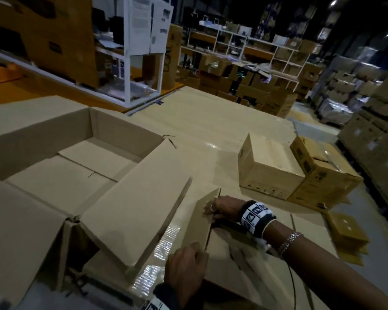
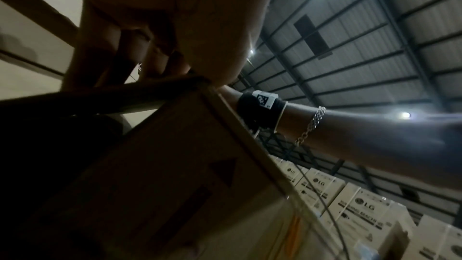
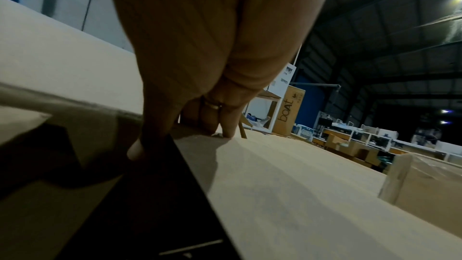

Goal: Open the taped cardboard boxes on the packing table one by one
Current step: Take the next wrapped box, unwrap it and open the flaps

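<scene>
A cardboard box sits at the near edge of the packing table, with one top flap raised on edge. My left hand grips the flap's near end; in the left wrist view its fingers curl over the cardboard edge. Further along, my right hand holds the same flap at its far end. In the right wrist view the right hand's fingers are curled at the cardboard and the thumb sits beside a dark strip that I cannot identify.
A large opened box with spread flaps stands just left of my hands. Two closed boxes sit side by side at the table's right. White shelving stands behind, and stacked cartons fill the right.
</scene>
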Action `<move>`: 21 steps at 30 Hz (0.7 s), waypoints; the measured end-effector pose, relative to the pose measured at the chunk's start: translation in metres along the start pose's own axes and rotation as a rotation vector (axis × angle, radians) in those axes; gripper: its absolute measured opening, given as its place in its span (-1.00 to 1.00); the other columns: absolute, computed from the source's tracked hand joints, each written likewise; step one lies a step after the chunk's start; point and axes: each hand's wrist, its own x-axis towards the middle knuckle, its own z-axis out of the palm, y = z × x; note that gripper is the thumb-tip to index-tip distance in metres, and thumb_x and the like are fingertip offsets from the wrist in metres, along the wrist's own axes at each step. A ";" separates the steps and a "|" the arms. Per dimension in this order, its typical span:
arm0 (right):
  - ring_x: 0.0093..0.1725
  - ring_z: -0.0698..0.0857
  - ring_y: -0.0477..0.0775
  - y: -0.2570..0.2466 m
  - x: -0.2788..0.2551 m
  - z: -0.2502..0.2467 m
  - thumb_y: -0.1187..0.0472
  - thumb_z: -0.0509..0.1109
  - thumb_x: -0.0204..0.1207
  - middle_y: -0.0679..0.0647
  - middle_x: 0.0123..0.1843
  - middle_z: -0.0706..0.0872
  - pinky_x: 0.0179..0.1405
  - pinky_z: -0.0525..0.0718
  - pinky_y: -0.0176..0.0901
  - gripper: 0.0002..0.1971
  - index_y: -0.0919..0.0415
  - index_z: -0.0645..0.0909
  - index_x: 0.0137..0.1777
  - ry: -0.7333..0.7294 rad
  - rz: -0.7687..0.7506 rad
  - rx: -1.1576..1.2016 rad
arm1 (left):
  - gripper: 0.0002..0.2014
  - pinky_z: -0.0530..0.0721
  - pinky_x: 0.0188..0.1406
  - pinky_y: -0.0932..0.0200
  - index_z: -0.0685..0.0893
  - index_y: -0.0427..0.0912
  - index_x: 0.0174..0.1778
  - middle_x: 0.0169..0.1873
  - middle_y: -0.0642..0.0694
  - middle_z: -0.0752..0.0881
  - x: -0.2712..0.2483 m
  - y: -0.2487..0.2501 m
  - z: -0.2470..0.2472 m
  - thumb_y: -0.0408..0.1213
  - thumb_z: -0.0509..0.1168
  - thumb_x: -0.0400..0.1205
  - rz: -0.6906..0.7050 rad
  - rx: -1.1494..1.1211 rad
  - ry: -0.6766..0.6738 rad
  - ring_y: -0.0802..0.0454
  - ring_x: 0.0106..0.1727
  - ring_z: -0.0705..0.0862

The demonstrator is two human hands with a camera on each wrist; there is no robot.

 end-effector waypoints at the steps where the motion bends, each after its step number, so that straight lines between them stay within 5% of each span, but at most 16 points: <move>1: 0.35 0.67 0.33 0.002 0.003 0.001 0.21 0.39 0.66 0.25 0.40 0.71 0.35 0.61 0.05 -0.68 0.29 0.70 0.36 -0.014 -0.011 -0.018 | -0.61 0.61 -0.23 0.09 0.77 0.04 0.01 -0.26 0.00 0.80 0.000 -0.003 0.006 0.20 0.16 0.62 0.014 0.026 -0.004 -0.05 -0.17 0.78; 6: 0.17 0.75 0.33 0.001 0.009 -0.005 0.20 0.40 0.63 0.26 0.20 0.80 0.16 0.69 0.03 -0.73 0.27 0.74 0.27 -0.066 0.028 -0.079 | -0.70 0.51 -0.66 0.14 0.86 0.01 -0.18 -0.57 -0.04 0.72 0.003 -0.003 0.014 0.08 0.30 0.57 0.098 0.140 0.039 -0.03 -0.57 0.70; 11: 0.43 0.64 0.30 -0.011 -0.019 -0.006 0.27 0.39 0.62 0.28 0.46 0.67 0.39 0.58 0.01 -0.63 0.30 0.67 0.41 0.038 0.071 0.073 | -0.40 0.79 -0.03 0.04 0.78 0.03 0.32 0.18 -0.02 0.84 0.002 -0.005 0.009 0.25 0.02 0.63 0.083 0.006 0.117 -0.03 0.08 0.85; 12: 0.49 0.60 0.28 -0.016 -0.031 -0.004 0.22 0.40 0.61 0.28 0.53 0.61 0.45 0.55 0.01 -0.58 0.28 0.64 0.46 0.073 0.078 0.112 | -0.28 0.72 0.23 0.00 0.69 0.02 0.46 0.40 -0.04 0.73 0.003 -0.006 0.008 0.33 -0.09 0.61 0.121 -0.002 0.136 -0.02 0.31 0.77; 14: 0.54 0.56 0.21 -0.022 -0.059 0.005 0.15 0.43 0.57 0.19 0.62 0.52 0.47 0.51 -0.07 -0.50 0.17 0.59 0.53 0.148 0.088 0.202 | -0.08 0.22 0.70 -0.02 0.33 0.07 0.72 0.71 -0.01 0.34 0.005 -0.003 0.004 0.48 -0.32 0.54 0.165 -0.018 0.001 0.02 0.72 0.32; 15: 0.56 0.54 0.13 -0.024 -0.076 0.010 0.11 0.45 0.57 0.11 0.65 0.49 0.48 0.48 -0.12 -0.46 0.07 0.54 0.57 0.186 0.105 0.241 | -0.12 0.01 0.75 0.03 0.18 0.10 0.77 0.76 0.04 0.18 0.007 -0.002 0.000 0.46 -0.33 0.57 0.195 -0.011 -0.033 0.06 0.78 0.12; 17: 0.57 0.49 -0.01 -0.027 -0.112 0.023 -0.08 0.41 0.60 -0.02 0.68 0.45 0.54 0.47 -0.10 -0.38 -0.08 0.40 0.66 0.215 0.166 0.280 | -0.23 -0.09 0.75 0.11 0.09 0.11 0.79 0.77 0.08 0.10 0.012 -0.001 -0.005 0.37 -0.17 0.66 0.245 -0.021 -0.058 0.10 0.79 0.01; 19: 0.46 0.57 -0.05 -0.028 -0.144 0.038 -0.27 0.31 0.62 -0.05 0.57 0.56 0.46 0.54 -0.09 -0.38 -0.11 0.39 0.65 0.192 0.260 0.316 | -0.18 0.00 0.73 0.17 0.18 0.08 0.77 0.76 0.06 0.20 0.015 0.004 -0.010 0.42 -0.12 0.62 0.306 -0.081 -0.046 0.10 0.77 0.11; 21: 0.14 0.69 -0.04 -0.033 -0.169 0.053 -0.32 0.28 0.60 -0.04 0.26 0.73 0.19 0.69 -0.04 -0.50 -0.07 0.58 0.41 0.153 0.421 0.362 | -0.19 0.16 0.72 0.12 0.24 0.04 0.76 0.72 0.05 0.30 0.020 0.010 -0.011 0.42 0.02 0.65 0.367 -0.103 -0.075 0.08 0.74 0.22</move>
